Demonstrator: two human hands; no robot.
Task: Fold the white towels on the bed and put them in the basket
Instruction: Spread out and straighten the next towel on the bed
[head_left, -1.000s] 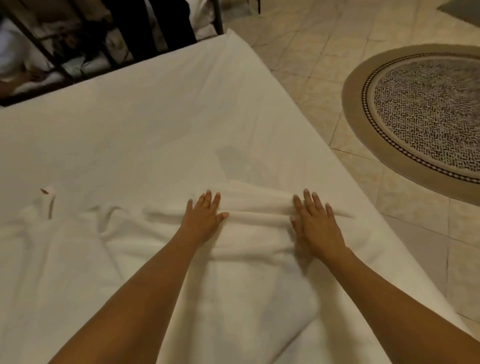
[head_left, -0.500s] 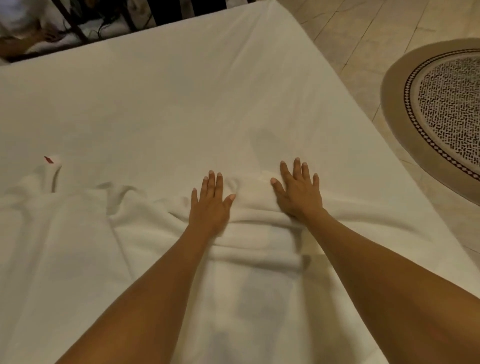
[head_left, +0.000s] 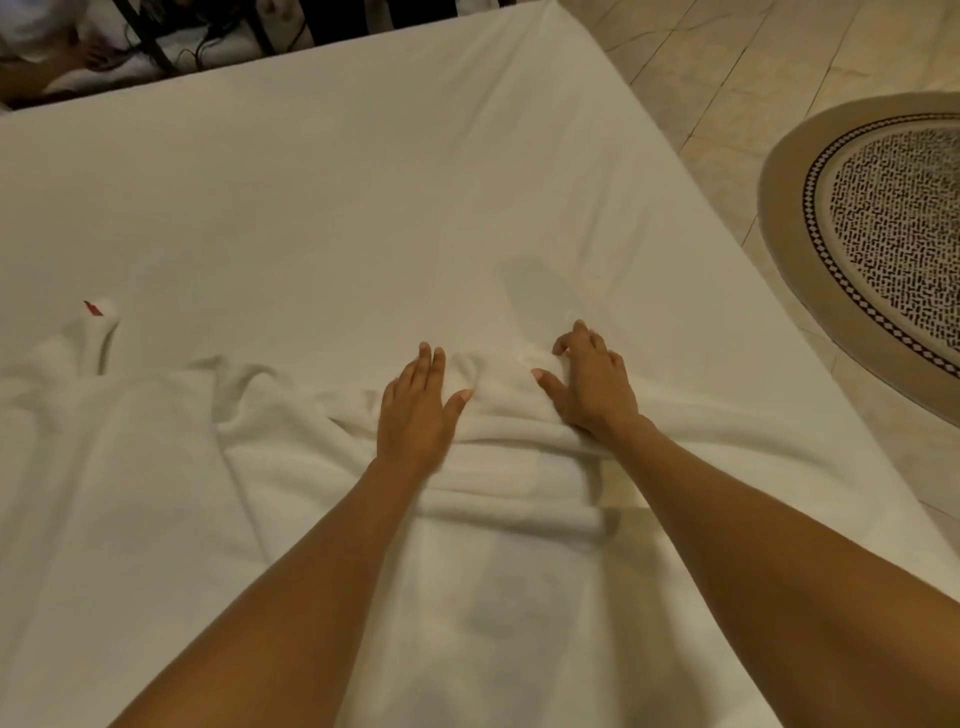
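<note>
A white towel (head_left: 498, 499) lies crumpled on the white bed (head_left: 363, 182) right in front of me, with its far edge bunched into a ridge. My left hand (head_left: 415, 410) rests flat on that ridge, fingers straight and pointing away. My right hand (head_left: 592, 389) is just to its right, fingers curled over the bunched far edge and thumb stretched towards the left hand. More white towel cloth (head_left: 130, 467) spreads to the left, ending in a corner with a red tag (head_left: 92, 307). No basket is in view.
The bed's right edge drops to a tiled floor (head_left: 727, 78) with a round patterned rug (head_left: 883, 234). Beyond the far edge stands a dark metal frame (head_left: 156, 47), and another person's arm (head_left: 57, 57) shows at the top left.
My right hand has slid left towards my left hand and its flat fingers have curled onto the towel's edge. The cloth between my hands has bunched up.
</note>
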